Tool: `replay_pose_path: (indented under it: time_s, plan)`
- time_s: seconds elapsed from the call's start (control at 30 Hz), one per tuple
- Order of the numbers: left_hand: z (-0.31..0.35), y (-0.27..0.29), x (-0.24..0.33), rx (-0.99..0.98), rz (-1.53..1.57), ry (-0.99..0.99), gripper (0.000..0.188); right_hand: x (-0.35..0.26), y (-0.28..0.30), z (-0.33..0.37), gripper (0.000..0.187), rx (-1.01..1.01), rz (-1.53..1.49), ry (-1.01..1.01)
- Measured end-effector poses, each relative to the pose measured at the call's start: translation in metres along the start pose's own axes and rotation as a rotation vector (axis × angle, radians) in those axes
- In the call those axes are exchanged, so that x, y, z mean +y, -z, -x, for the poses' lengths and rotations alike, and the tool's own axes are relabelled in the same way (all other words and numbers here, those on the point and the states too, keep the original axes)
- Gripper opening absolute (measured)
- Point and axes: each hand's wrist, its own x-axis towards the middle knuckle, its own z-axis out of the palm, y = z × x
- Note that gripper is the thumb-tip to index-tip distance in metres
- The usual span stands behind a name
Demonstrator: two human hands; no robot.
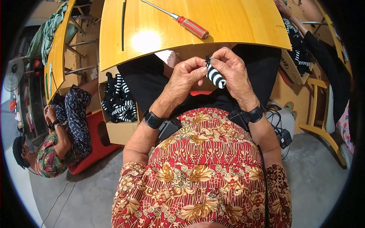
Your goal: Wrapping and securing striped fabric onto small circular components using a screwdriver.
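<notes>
A small black-and-white striped knitted piece (216, 78) hangs between my two hands, just off the near edge of the table. My left hand (186, 74) pinches its dark upper end between thumb and forefinger. From the other side, my right hand (232, 72) grips the same end, its thumb and fingers pressed together and the other fingers curled. The striped part dangles below the fingertips, rounded at the bottom. Whether it is a sock or a glove finger I cannot tell. On the table beyond lies a screwdriver (193, 27) with a red handle, apart from both hands.
The yellow table (243, 22) carries a thin black rod (123, 26) at left. Beside my left leg, a cardboard box (118, 132) holds striped knitted pieces; another box (304, 77) stands at right. One person (53, 152) sits at left on a red chair (97, 138); another reaches in at right.
</notes>
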Motion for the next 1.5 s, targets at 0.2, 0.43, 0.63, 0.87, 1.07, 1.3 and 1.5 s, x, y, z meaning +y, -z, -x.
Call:
replay_pose_path:
  time_s: [0.2, 0.43, 0.63, 0.87, 1.07, 1.3, 1.5]
  plan:
    - [-0.007, 0.001, -0.01, 0.179, -0.012, -0.104, 0.006, 0.016, 0.011, -0.006, 0.009, 0.011, -0.04, -0.139]
    - [-0.011, 0.005, -0.004, 0.32, -0.235, -0.182, 0.003, 0.016, 0.007, -0.005, 0.012, -0.045, -0.001, -0.237]
    - [-0.015, 0.004, -0.007, 0.32, -0.538, -0.392, 0.005, 0.015, 0.005, -0.005, 0.01, -0.058, -0.12, -0.191]
    - [-0.016, 0.001, -0.009, 0.272, 0.092, -0.116, 0.007, 0.005, -0.004, -0.007, 0.011, 0.076, -0.202, -0.15]
    - [-0.018, 0.006, -0.014, 0.148, 0.493, 0.037, 0.01, 0.015, -0.002, -0.013, 0.012, 0.129, 0.223, 0.01]
    - [-0.011, -0.007, -0.012, 0.125, 0.396, -0.003, 0.025, 0.023, 0.003, -0.017, 0.007, 0.154, -0.134, -0.231]
    - [-0.002, -0.013, 0.008, 0.043, 0.172, -0.053, 0.031, 0.023, 0.0, -0.013, 0.004, 0.074, -0.19, -0.124]
